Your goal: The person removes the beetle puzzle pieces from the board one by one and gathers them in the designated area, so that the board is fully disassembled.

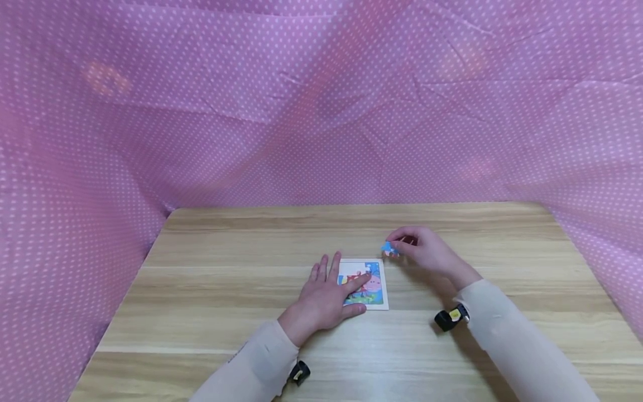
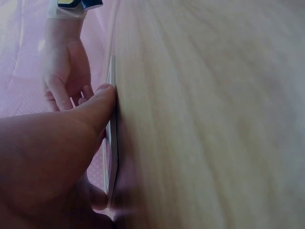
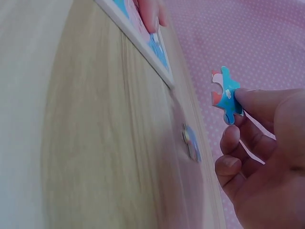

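Observation:
A jigsaw puzzle (image 1: 378,296) in a white frame lies flat on the table, showing a pink cartoon figure and a white gap near its top. My left hand (image 1: 321,304) rests across its left part with spread fingers, the thumb on the lower border. To the upper right, my right hand (image 1: 432,254) pinches a blue puzzle piece (image 3: 228,98) with some red and white on it, held above the table. Below that hand, in the right wrist view, another puzzle piece (image 3: 192,143) lies on the wood. The left palm hides part of the puzzle.
The wooden table (image 1: 226,312) has light and dark grain. A pink cloth with white dots (image 1: 321,111) hangs behind it and along both sides. Black wrist devices (image 1: 447,319) are strapped at both sleeves, close to the tabletop.

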Demonstrator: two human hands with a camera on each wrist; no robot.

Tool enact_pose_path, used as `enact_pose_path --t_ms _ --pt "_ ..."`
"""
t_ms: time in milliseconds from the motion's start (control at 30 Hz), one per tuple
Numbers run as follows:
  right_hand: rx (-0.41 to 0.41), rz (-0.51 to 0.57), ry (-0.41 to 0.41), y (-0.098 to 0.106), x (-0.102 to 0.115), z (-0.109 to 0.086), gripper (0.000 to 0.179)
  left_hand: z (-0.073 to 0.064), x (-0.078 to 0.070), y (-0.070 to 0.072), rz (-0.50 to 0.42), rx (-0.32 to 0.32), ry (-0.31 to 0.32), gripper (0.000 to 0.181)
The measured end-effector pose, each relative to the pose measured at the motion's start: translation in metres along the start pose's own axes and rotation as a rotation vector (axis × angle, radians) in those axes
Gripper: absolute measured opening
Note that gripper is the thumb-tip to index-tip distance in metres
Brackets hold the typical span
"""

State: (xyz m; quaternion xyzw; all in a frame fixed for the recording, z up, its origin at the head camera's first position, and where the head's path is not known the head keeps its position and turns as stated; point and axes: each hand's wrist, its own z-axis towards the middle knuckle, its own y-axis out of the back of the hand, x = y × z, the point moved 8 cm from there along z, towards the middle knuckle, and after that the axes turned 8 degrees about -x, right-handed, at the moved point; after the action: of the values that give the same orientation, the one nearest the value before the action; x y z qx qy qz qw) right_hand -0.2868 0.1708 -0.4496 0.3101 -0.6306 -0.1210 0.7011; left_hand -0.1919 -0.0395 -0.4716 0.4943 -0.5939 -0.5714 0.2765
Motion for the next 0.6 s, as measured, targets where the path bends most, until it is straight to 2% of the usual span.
enact_pose_path --t_ms 333,600 --pt "-0.032 -0.034 -0.014 0.016 -0.016 -0.005 0.021 -0.001 -0.001 0.001 -0.004 0.002 0.003 0.066" --pt "-0.036 -0.068 -0.075 0.024 -0.025 -0.009 0.023 -0.001 -0.001 0.000 -0.003 0.002 0.011 0.067"
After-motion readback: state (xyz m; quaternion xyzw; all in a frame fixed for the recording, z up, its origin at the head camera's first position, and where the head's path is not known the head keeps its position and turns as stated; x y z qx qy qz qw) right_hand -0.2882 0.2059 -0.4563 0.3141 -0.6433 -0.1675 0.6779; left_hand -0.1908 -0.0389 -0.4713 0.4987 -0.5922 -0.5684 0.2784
